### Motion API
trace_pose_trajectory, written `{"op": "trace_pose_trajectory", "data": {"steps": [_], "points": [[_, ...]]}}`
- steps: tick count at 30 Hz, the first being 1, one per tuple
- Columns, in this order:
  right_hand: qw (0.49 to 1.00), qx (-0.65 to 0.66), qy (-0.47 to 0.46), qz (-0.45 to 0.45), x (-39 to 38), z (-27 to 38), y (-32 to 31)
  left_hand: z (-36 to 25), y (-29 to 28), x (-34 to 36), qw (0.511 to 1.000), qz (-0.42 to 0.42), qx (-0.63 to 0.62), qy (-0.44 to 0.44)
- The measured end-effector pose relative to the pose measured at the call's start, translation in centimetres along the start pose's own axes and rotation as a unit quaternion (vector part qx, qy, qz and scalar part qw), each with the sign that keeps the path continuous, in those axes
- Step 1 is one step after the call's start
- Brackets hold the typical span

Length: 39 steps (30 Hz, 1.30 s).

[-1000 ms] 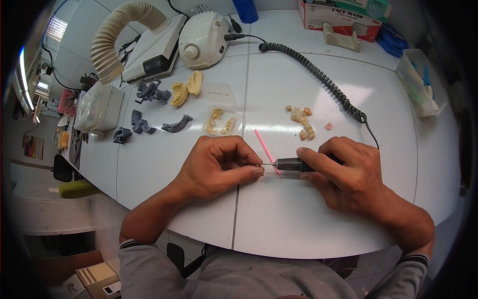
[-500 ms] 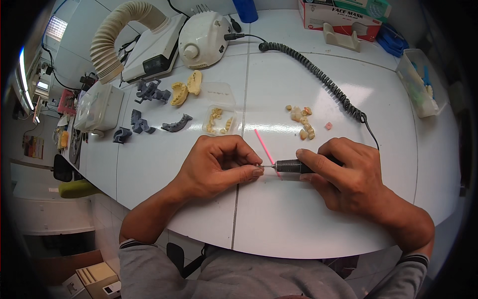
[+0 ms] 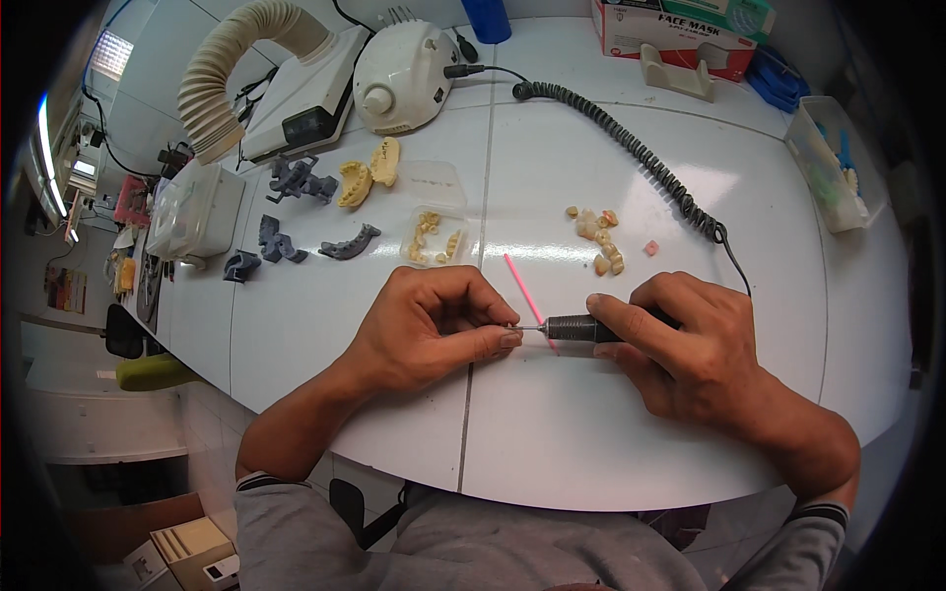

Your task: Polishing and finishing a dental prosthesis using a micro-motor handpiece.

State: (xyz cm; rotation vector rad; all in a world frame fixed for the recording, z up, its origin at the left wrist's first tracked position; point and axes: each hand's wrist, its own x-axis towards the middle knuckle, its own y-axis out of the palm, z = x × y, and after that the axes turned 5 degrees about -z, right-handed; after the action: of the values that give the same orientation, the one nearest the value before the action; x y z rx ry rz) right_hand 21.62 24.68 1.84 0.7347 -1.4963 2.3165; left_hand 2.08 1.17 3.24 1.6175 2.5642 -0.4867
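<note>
My right hand (image 3: 690,345) is closed around a dark rotary handpiece (image 3: 572,328), its thin metal bit pointing left. The bit reaches the fingertips of my left hand (image 3: 424,325), where thumb and index finger are pinched together. What they pinch is mostly hidden and too small to name. Beneath the bit a thin pink stick (image 3: 522,283) lies slantwise on the table. Beyond my right hand is a small cluster of tooth-coloured pieces (image 3: 603,236), with a pink piece (image 3: 650,248) to its right. A small clear box (image 3: 435,264) holding more tooth-coloured pieces stands beyond my left hand.
A coiled black cord (image 3: 631,143) runs across the white table (image 3: 591,433) from the white control unit (image 3: 399,84). Grey dental models (image 3: 281,241) and yellow casts (image 3: 367,180) lie at left. A ribbed hose (image 3: 212,79) arches behind them. A clear bin (image 3: 823,163) stands at right.
</note>
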Motion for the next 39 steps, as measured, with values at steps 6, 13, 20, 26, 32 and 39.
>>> {"op": "trace_pose_trajectory", "data": {"steps": [6,13,20,26,32,39], "points": [[1.000,0.002,0.006,0.003,0.00,0.05,-0.11,-0.02,0.09,-0.02,1.000,-0.001,-0.003,0.009],[1.000,0.002,0.003,0.003,0.13,0.07,-0.11,0.02,0.00,-0.03,1.000,0.000,-0.001,0.005],[1.000,-0.001,0.001,0.003,0.05,0.06,-0.09,0.09,0.01,-0.01,1.000,-0.001,-0.007,0.006],[1.000,0.004,0.004,0.005,0.06,0.06,-0.12,0.00,0.01,-0.01,1.000,-0.001,-0.003,0.010],[1.000,0.003,0.004,0.003,0.08,0.06,-0.05,0.24,0.03,0.01,1.000,-0.005,-0.023,0.008],[1.000,0.000,0.005,0.008,0.08,0.07,-0.11,0.04,0.00,0.00,1.000,0.000,-0.001,0.009]]}}
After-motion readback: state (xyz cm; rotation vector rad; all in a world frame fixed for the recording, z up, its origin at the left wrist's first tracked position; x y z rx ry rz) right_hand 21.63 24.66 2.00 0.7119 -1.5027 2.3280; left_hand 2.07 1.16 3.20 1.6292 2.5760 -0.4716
